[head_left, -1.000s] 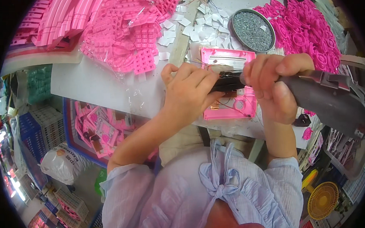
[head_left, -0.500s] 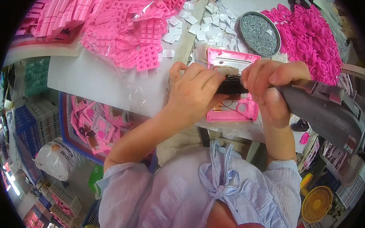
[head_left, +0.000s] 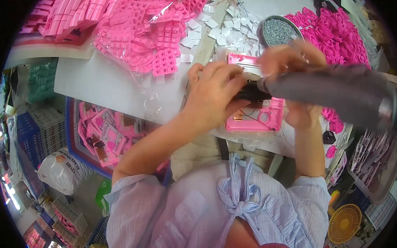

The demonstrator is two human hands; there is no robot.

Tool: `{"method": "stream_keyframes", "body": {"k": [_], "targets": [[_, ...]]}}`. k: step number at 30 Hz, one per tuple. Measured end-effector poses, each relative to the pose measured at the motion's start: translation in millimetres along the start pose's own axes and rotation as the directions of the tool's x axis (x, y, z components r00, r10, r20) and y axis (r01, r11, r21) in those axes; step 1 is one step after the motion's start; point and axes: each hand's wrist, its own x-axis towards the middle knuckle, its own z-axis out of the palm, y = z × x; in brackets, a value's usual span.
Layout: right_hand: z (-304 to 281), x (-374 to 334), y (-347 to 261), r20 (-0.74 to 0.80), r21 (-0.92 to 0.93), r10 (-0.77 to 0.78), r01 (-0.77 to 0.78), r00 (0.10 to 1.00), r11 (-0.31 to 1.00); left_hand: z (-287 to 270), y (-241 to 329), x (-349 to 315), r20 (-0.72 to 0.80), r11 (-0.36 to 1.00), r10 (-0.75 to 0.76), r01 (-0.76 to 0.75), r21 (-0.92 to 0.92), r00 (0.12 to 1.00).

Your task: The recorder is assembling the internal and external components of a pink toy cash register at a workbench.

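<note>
My left hand [head_left: 212,94] pinches a small black part [head_left: 251,93] at the tip of a grey power screwdriver [head_left: 334,93]. The part sits just above an open pink plastic case [head_left: 251,121] lying on the white table [head_left: 99,84]. Thin wires show inside the case. My right hand [head_left: 301,115] grips the screwdriver's barrel and is blurred by motion. The tool's body runs off to the right, covering part of the case and of the hand.
A round tin of screws [head_left: 277,31] stands behind the case, next to scattered white squares [head_left: 230,29]. Bagged pink keypads [head_left: 150,33] lie at the back left, pink rings [head_left: 336,33] at the back right. A blue crate of pink parts [head_left: 99,132] sits below the table's left edge.
The screwdriver has swung to lie more level across the case, and my right hand has shifted along it, now blurred. My left hand keeps its hold at the tip.
</note>
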Motion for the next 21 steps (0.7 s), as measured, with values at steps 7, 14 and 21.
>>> {"method": "stream_keyframes", "body": {"k": [7, 14, 21], "targets": [[-39, -33, -2, 0.227, -0.765, 0.340, -0.049, 0.913, 0.642, 4, -13, 4, 0.026, 0.935, -0.259, 0.257, -0.246, 0.966], [-66, 31, 18, 0.089, -0.612, 0.905, -0.693, 0.417, 0.380, 3, 11, 4, 0.015, 0.984, -0.177, 0.177, 0.001, 0.984], [-38, 21, -13, 0.117, -0.814, 0.403, -0.144, 0.908, 0.562, 9, 16, 8, 0.027, 0.970, -0.117, 0.108, 0.215, 0.993]]}}
